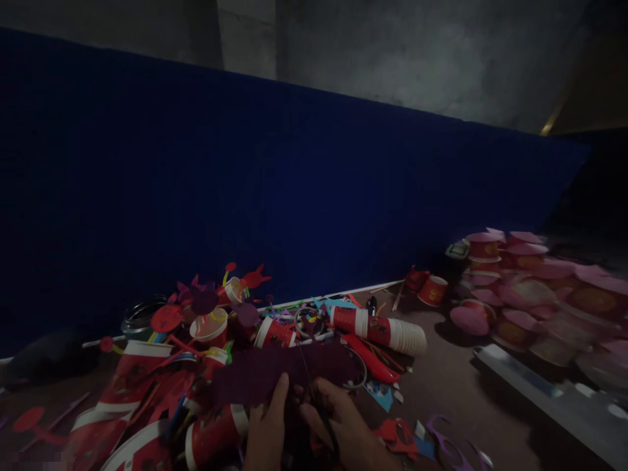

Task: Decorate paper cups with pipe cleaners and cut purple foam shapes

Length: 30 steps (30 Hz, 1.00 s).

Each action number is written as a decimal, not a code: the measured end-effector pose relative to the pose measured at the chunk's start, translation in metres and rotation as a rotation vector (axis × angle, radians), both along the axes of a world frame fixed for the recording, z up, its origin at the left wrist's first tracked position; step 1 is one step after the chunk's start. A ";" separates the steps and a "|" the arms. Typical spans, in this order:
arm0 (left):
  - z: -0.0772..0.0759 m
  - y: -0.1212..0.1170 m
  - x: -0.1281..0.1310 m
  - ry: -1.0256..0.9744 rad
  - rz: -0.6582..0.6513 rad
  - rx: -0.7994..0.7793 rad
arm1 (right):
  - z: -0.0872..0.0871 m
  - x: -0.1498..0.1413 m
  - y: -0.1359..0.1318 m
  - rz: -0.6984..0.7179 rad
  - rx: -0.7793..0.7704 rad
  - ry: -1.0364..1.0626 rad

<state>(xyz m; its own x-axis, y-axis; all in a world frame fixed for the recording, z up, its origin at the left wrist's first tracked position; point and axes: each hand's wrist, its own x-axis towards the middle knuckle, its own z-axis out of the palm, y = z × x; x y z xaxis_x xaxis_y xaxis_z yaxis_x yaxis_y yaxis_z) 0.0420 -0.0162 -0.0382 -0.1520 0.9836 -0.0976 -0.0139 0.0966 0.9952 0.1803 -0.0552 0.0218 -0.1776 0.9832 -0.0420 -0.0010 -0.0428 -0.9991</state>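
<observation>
In the lower middle, my left hand (269, 418) is closed on a dark purple sheet (255, 373), its thumb lying on top. Close to its right, my right hand (343, 422) grips scissors (330, 428) with dark handles. Their thin blade points away from me at the sheet, and dim light hides how far it has gone in. Red paper cups (216, 437) lie just left of my left hand. Beyond the sheet is a lying stack of red and white paper cups (377, 329), with a red scissors-like or pen-like object (375, 363) beside it.
A blue partition (294, 196) runs along the back of the table. Cups with paper cutouts (209, 325) crowd the left. Rolls of tape (140, 317) sit behind them. Pink-topped cups (524, 294) pile up at right, near a pale flat box (549, 399). Purple cutout scraps (449, 445) lie in front.
</observation>
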 end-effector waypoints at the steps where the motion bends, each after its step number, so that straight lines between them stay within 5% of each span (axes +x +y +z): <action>1: -0.001 0.000 -0.001 0.015 -0.008 0.031 | 0.000 0.000 0.000 0.000 0.000 -0.003; 13: -0.010 -0.003 0.004 0.055 -0.001 0.036 | -0.007 0.000 0.005 -0.075 -0.011 -0.110; 20: 0.021 -0.008 0.002 -0.062 0.027 -0.129 | -0.017 0.014 0.014 -0.067 0.052 -0.120; 23: 0.027 -0.010 0.010 -0.071 0.026 -0.185 | -0.010 0.032 0.021 -0.229 0.160 -0.145; 26: 0.027 -0.013 0.023 -0.079 -0.047 -0.310 | -0.003 0.045 0.026 -0.367 0.255 -0.344; 30: 0.027 -0.021 0.030 -0.150 -0.222 -0.435 | -0.005 0.043 0.028 -0.301 0.283 -0.672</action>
